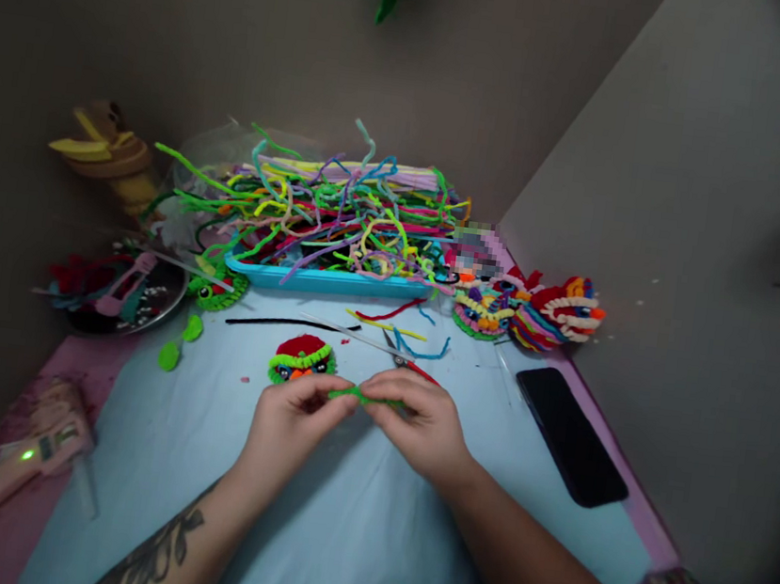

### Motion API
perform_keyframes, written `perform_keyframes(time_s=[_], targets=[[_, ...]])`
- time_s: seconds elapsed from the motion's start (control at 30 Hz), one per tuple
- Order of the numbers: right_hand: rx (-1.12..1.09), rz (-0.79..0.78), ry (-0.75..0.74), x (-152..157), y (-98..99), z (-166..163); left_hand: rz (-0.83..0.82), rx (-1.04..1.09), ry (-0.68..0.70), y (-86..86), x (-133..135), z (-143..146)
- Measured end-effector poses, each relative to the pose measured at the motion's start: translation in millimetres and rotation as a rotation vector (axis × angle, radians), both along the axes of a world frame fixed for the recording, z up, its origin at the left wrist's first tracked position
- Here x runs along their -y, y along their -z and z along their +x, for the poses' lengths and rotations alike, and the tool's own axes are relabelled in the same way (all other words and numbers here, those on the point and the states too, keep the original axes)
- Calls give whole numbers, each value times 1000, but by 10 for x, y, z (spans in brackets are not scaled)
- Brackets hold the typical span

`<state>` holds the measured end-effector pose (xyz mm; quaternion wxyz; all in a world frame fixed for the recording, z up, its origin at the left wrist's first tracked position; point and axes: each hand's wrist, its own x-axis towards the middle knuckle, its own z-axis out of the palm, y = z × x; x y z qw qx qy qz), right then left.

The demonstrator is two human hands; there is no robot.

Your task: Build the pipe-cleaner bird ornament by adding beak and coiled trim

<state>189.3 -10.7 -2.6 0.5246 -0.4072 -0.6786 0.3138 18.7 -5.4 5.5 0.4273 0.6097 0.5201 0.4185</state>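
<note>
My left hand [293,418] and my right hand [413,423] meet over the pale blue table cover, both pinched on a short green pipe cleaner [363,397] stretched between their fingertips. Just beyond my left hand lies a small round pipe-cleaner figure [302,359], red on top with a green fringe and orange middle. Scissors with a red handle [402,358] lie just past my right hand.
A blue tray [327,280] heaped with several coloured pipe cleaners stands at the back. Finished colourful figures [536,315] sit at the right, a black phone [571,435] nearer. A pink glue gun [20,465] lies at the left, a dark dish [123,297] behind it.
</note>
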Motion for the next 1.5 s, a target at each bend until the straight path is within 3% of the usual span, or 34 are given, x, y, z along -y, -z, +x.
perform_keyframes(time_s=[0.13, 0.3, 0.53, 0.7, 0.8, 1.07, 1.33, 1.5], targets=[[0, -19, -8, -1, -15, 2, -134, 101, 23, -8, -40, -10], [-10, -69, 67, -7, -21, 14, -157, 169, 55, -35, -48, -3], [18, -4, -4, 11, 5, -12, -226, 190, 29, 7, -49, 11], [-53, -204, 126, -21, 27, 28, -149, 130, 16, -10, -50, -24], [-67, -273, 105, -32, 30, 38, -82, 78, 9, -19, -48, -43], [315, 91, 132, -15, 57, 40, -44, 67, 36, -21, -43, -23], [443, 156, 127, -9, 54, 52, -104, 127, 112, -20, -34, -5], [450, 141, 100, -6, 32, 52, -27, 70, 99, -7, -37, -4]])
